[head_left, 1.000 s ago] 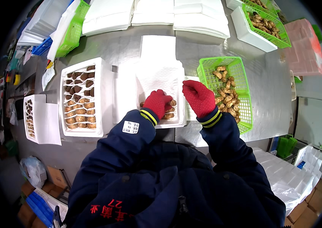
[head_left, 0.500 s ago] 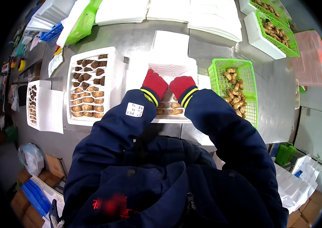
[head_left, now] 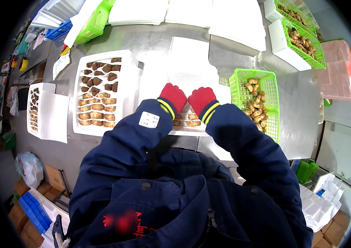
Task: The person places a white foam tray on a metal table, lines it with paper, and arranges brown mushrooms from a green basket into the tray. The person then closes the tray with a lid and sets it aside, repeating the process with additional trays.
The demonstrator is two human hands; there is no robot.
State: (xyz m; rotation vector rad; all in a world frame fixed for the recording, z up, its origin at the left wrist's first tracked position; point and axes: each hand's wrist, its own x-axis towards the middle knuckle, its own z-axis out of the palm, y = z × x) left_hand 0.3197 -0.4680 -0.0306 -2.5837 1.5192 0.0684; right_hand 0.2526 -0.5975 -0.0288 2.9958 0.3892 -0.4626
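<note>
Both hands wear red dotted gloves and are inside a white foam box (head_left: 188, 133) in front of me. My left hand (head_left: 174, 96) and my right hand (head_left: 202, 99) are side by side, a small gap between them, with fingers curled down. Their fingertips are hidden, so what they pinch cannot be made out. Close below them, pale brown stubby mushrooms (head_left: 193, 120) lie in rows with white paper between. A white sheet (head_left: 190, 51) rests at the far end of this box. To the right, a green basket (head_left: 272, 89) holds loose mushrooms (head_left: 255, 108).
A filled foam box (head_left: 131, 91) stands at left, dark mushrooms behind pale ones; a smaller filled box (head_left: 48, 89) lies farther left. White sheets (head_left: 235, 25) are stacked along the back. More green baskets (head_left: 306, 56) sit at back right, beside a pink wrapped stack (head_left: 337, 68).
Both hands have moved slightly nearer me and to the right within the box, still close together. The view has shifted a little. Nothing visibly taken up or let go.
</note>
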